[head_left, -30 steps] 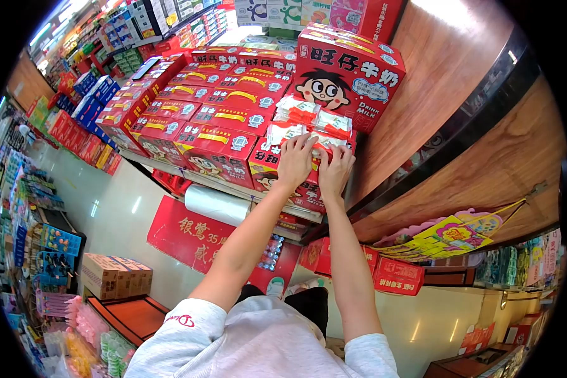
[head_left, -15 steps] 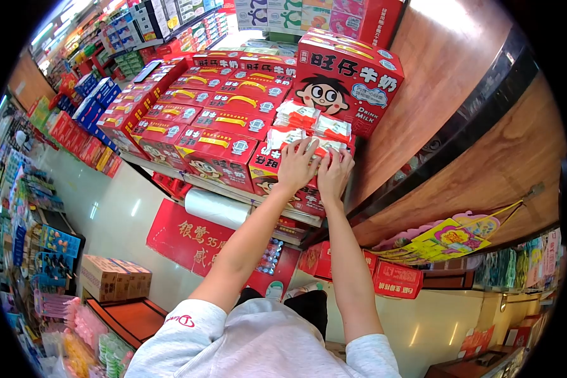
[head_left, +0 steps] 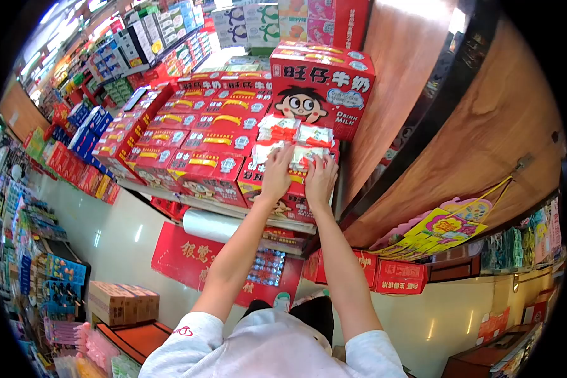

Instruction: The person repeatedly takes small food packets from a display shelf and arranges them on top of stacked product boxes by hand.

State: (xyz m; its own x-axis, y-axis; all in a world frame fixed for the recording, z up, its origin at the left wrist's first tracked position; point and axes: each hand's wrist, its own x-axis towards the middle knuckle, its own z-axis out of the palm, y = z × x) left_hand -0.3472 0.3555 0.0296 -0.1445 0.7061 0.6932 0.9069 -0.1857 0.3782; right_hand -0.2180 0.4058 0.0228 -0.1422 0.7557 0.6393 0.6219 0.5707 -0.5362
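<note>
Several small white-and-red packets (head_left: 312,135) lie in stacks on a red milk box at the front right of the display. My left hand (head_left: 277,174) rests against the left front packets, fingers pointing forward and slightly apart. Beside it, my right hand (head_left: 321,180) touches the near edge of the right front packets with its fingers spread. A small gap separates the hands. Behind the packets stands a taller red milk carton (head_left: 321,88) with a cartoon face. Rows of red milk boxes (head_left: 213,165) with yellow handles extend to the left.
A wooden panel (head_left: 472,151) with a dark edge rises close on the right, yellow-and-pink hanging cards (head_left: 438,232) on it. A plastic roll (head_left: 212,225) lies below the display's front edge. Brown cartons (head_left: 121,303) and red boxes (head_left: 400,276) are lower down.
The view has shifted, so the display appears further left and lower. My hands have parted slightly, uncovering more of the front packets, which stay in their stacks.
</note>
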